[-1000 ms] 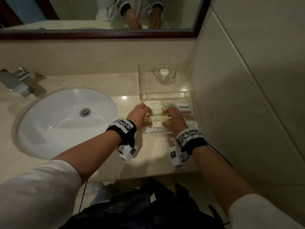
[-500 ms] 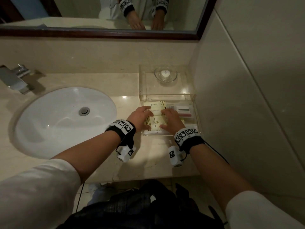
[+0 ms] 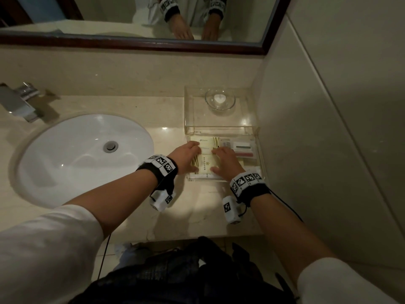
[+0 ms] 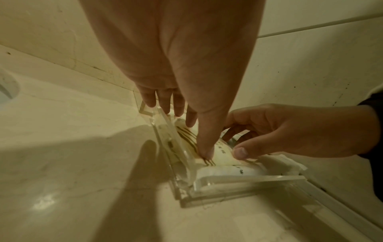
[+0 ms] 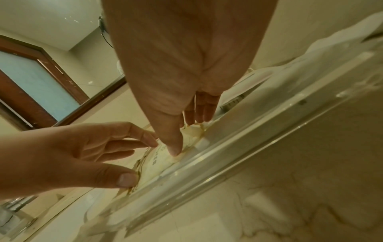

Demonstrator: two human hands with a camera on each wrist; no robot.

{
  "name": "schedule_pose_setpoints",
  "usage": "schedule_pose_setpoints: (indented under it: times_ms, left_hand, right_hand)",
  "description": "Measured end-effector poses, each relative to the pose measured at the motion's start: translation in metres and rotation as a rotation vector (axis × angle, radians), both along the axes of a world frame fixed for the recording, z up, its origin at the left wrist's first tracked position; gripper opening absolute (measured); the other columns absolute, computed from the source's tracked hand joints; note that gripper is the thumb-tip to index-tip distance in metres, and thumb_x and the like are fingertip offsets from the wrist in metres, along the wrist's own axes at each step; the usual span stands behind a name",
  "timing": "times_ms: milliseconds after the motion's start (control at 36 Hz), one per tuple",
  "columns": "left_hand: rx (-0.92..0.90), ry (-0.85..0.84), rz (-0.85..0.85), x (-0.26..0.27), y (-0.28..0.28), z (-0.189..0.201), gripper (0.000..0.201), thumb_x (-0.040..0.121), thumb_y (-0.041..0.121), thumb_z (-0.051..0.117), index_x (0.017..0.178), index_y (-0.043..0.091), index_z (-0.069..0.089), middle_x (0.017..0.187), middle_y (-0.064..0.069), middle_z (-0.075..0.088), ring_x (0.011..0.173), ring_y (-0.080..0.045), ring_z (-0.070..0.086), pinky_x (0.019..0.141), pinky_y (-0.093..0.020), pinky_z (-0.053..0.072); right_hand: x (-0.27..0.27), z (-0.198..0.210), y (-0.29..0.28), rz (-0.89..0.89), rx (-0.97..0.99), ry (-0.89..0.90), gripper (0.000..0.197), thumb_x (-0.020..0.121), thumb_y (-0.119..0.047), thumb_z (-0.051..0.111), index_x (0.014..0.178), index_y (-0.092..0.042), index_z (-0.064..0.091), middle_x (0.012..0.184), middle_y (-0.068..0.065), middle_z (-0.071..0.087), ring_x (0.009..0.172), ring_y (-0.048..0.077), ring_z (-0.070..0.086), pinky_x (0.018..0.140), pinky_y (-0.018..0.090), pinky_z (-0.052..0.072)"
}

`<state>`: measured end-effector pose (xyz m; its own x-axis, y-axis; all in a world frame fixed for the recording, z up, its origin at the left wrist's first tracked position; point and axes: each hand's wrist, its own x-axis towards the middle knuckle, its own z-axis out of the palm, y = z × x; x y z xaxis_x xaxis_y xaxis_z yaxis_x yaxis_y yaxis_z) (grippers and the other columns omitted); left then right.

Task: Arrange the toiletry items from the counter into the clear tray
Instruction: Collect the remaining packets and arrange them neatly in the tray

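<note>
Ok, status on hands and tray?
Left hand and right hand pressing cream packet flat. Packet inside clear tray. Nothing blocking.

Two hands are working here, the left hand (image 3: pixel 186 157) and the right hand (image 3: pixel 225 164). Two cream packets are showing, the far packet (image 3: pixel 208 142) and the near packet (image 3: pixel 207 166). One clear tray (image 3: pixel 259 159) is sitting beside one clear box (image 3: pixel 219 129) carrying one glass dish (image 3: pixel 219 99). One sink (image 3: pixel 72 159), one tap (image 3: pixel 18 102), one mirror (image 3: pixel 87 12).
</note>
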<state>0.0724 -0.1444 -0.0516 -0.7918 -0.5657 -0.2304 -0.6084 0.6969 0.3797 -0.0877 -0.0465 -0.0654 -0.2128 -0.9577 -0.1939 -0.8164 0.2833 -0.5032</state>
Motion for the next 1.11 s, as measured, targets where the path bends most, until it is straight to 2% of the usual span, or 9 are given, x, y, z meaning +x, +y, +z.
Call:
schedule_pose_setpoints:
  times_ms: [167, 361, 472, 667, 778, 889, 944, 1028, 1111]
  left_hand:
    - [0.025, 0.037, 0.013, 0.0, 0.002, 0.001, 0.065, 0.076, 0.025, 0.075, 0.132, 0.012, 0.044, 0.15, -0.008, 0.027, 0.129, -0.026, 0.042, 0.104, -0.031, 0.038]
    - [0.058, 0.14, 0.025, 0.002, 0.004, 0.004, 0.055, 0.077, 0.019, 0.073, 0.126, 0.012, 0.05, 0.147, -0.006, 0.031, 0.126, -0.022, 0.045, 0.101, -0.027, 0.04]
    - [0.026, 0.164, 0.022, 0.004, 0.003, 0.005, 0.047, 0.078, 0.018, 0.072, 0.121, 0.013, 0.054, 0.14, -0.006, 0.038, 0.126, -0.021, 0.044, 0.103, -0.028, 0.038]
    - [0.006, 0.221, 0.033, 0.009, 0.0, 0.005, 0.037, 0.078, 0.016, 0.071, 0.114, 0.014, 0.058, 0.125, -0.006, 0.048, 0.116, -0.022, 0.048, 0.099, -0.031, 0.042]
    - [0.018, 0.257, 0.059, 0.011, 0.0, 0.006, 0.034, 0.079, 0.012, 0.07, 0.111, 0.014, 0.06, 0.12, -0.006, 0.049, 0.113, -0.022, 0.05, 0.098, -0.032, 0.042]
    - [0.057, 0.28, 0.137, 0.014, -0.001, 0.007, 0.029, 0.08, 0.015, 0.068, 0.109, 0.016, 0.061, 0.118, -0.006, 0.051, 0.112, -0.021, 0.051, 0.099, -0.032, 0.041]
    - [0.063, 0.294, 0.182, 0.015, -0.003, 0.007, 0.027, 0.083, 0.015, 0.066, 0.11, 0.014, 0.061, 0.117, -0.008, 0.052, 0.11, -0.022, 0.052, 0.096, -0.027, 0.04]
    - [0.083, 0.322, 0.257, 0.019, -0.005, 0.008, 0.023, 0.087, 0.015, 0.061, 0.11, 0.011, 0.061, 0.115, -0.01, 0.052, 0.104, -0.021, 0.054, 0.087, -0.024, 0.041]
    - [0.105, 0.342, 0.31, 0.025, -0.006, 0.008, 0.02, 0.089, 0.018, 0.059, 0.108, 0.012, 0.061, 0.116, -0.009, 0.053, 0.101, -0.02, 0.057, 0.082, -0.021, 0.04]
  right_hand:
    - [-0.001, 0.0, 0.002, 0.007, -0.031, 0.027, 0.059, 0.078, -0.02, 0.073, 0.131, -0.011, 0.048, 0.136, 0.009, 0.043, 0.128, 0.026, 0.036, 0.109, 0.032, 0.027]
    - [-0.003, 0.003, 0.003, 0.01, -0.17, 0.039, 0.047, 0.076, -0.017, 0.074, 0.119, -0.009, 0.057, 0.124, 0.011, 0.051, 0.117, 0.026, 0.042, 0.101, 0.028, 0.03]
    - [-0.004, 0.003, 0.005, 0.008, -0.239, 0.036, 0.036, 0.076, -0.015, 0.073, 0.109, -0.008, 0.061, 0.114, 0.011, 0.055, 0.109, 0.027, 0.047, 0.097, 0.03, 0.035]
    - [-0.003, 0.005, 0.007, -0.007, -0.255, 0.04, 0.031, 0.076, -0.013, 0.072, 0.104, -0.007, 0.062, 0.112, 0.011, 0.056, 0.108, 0.026, 0.048, 0.092, 0.025, 0.032]
    - [-0.002, 0.005, 0.008, 0.004, -0.273, 0.036, 0.028, 0.075, -0.011, 0.071, 0.101, -0.007, 0.063, 0.106, 0.011, 0.058, 0.103, 0.026, 0.05, 0.091, 0.028, 0.035]
    - [0.0, 0.007, 0.006, 0.015, -0.308, 0.023, 0.024, 0.077, -0.01, 0.069, 0.1, -0.008, 0.062, 0.102, 0.008, 0.059, 0.098, 0.022, 0.05, 0.085, 0.023, 0.034]
    - [0.002, 0.008, 0.005, 0.022, -0.33, 0.013, 0.021, 0.078, -0.009, 0.068, 0.098, -0.01, 0.062, 0.098, 0.006, 0.06, 0.095, 0.021, 0.051, 0.084, 0.023, 0.035]
    - [0.006, 0.012, 0.001, 0.026, -0.365, -0.002, 0.018, 0.079, -0.009, 0.066, 0.096, -0.012, 0.062, 0.094, 0.003, 0.061, 0.091, 0.019, 0.052, 0.084, 0.028, 0.042]
    - [0.012, 0.018, -0.002, 0.029, -0.399, -0.018, 0.015, 0.08, -0.011, 0.066, 0.095, -0.011, 0.062, 0.09, 0.003, 0.061, 0.087, 0.019, 0.052, 0.081, 0.028, 0.042]
